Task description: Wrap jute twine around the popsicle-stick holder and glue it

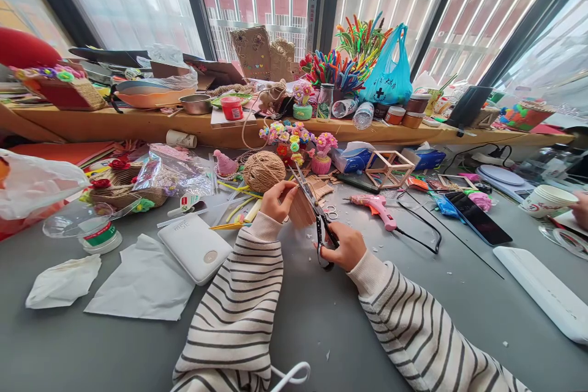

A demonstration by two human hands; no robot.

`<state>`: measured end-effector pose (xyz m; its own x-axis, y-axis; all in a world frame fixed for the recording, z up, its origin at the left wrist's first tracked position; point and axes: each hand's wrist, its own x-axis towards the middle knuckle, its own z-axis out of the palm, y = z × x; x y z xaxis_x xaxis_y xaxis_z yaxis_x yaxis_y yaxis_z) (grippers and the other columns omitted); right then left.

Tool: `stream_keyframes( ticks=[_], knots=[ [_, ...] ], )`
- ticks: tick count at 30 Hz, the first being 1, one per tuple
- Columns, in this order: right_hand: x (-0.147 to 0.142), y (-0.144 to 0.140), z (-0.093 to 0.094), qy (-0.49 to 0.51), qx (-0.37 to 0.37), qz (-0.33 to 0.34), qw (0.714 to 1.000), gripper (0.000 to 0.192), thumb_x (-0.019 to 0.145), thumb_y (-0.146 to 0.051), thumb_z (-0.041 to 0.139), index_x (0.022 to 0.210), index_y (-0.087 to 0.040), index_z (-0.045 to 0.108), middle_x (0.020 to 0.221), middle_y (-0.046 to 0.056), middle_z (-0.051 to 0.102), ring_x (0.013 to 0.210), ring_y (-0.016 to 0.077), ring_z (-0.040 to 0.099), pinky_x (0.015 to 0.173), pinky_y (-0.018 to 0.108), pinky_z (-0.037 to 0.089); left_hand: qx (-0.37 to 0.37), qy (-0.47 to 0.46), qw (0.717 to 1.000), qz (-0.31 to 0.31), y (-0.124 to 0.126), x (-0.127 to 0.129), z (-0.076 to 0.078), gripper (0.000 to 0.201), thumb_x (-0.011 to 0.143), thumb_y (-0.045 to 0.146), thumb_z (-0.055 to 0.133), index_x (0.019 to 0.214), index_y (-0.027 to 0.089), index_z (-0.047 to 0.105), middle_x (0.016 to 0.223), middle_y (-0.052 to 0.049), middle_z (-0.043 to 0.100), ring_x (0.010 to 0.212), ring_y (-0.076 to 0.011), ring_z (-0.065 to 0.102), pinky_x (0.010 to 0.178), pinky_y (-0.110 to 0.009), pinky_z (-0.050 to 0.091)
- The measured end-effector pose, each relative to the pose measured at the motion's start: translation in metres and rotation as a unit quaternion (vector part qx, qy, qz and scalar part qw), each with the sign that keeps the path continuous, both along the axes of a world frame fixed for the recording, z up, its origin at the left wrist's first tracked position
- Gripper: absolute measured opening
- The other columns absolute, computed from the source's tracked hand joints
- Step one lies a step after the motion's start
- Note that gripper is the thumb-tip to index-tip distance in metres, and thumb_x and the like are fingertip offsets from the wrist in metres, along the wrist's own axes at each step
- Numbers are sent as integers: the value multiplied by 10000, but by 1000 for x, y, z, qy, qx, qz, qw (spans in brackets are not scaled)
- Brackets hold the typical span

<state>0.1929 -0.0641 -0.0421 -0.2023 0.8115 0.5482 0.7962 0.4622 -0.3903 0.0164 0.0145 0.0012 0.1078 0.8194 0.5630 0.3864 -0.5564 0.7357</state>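
From where I stand, the scissors (316, 203) are at the centre of the frame, blades angled to the upper left, and their tips are hard to tell from the clutter behind. The right hand (342, 246) has its fingers clamped on the black handles, hiding part of the loops. The left hand (277, 201) pinches the edge of a small brown piece (301, 211) with its fingers together; the piece sits just right of those fingertips, partly behind the blades, and I can't make out its full shape. Both striped sleeves (234, 300) run off the bottom of the frame, as does a white cable (296, 371). A twine ball (264, 171) lies just beyond the left hand on the tabletop (349, 331). At the right edge, another person's hand (581, 211) is cut off near paper cups (546, 201).
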Motion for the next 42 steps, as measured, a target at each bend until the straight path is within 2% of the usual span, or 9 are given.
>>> stream_keyframes(
  ticks=[9, 22, 36, 42],
  knots=[
    [0, 0, -3, -3, 5, 15, 1000, 233, 712, -329, 531, 546, -208, 419, 499, -32, 515, 459, 91, 466, 480, 204, 361, 2, -1, 1000, -4, -1, 1, 1, 213, 780, 336, 473, 794, 167, 601, 764, -51, 665, 699, -157, 601, 633, -258, 476],
    [-2, -5, 4, 9, -12, 7, 1000, 272, 709, -412, 550, 596, -209, 410, 533, -26, 514, 467, 97, 463, 475, 214, 378, 4, 2, 1000, -1, -1, 1, 1, 199, 772, 332, 480, 771, 171, 596, 739, -43, 657, 682, -153, 600, 631, -255, 472],
    [2, -3, -4, -14, -9, -2, 1000, 287, 704, -396, 549, 545, -210, 402, 492, -24, 487, 458, 102, 447, 464, 232, 333, 13, 2, 1000, 4, -1, 2, 0, 234, 769, 338, 473, 790, 148, 609, 749, -63, 664, 666, -154, 585, 609, -257, 461],
    [1, -5, 0, -10, -24, 4, 1000, 253, 725, -392, 540, 603, -208, 416, 540, -21, 507, 489, 106, 469, 484, 225, 372, 17, 1, 1000, 10, -1, 2, -1, 232, 775, 330, 469, 792, 144, 607, 752, -65, 662, 669, -148, 584, 607, -247, 457]
  ],
)
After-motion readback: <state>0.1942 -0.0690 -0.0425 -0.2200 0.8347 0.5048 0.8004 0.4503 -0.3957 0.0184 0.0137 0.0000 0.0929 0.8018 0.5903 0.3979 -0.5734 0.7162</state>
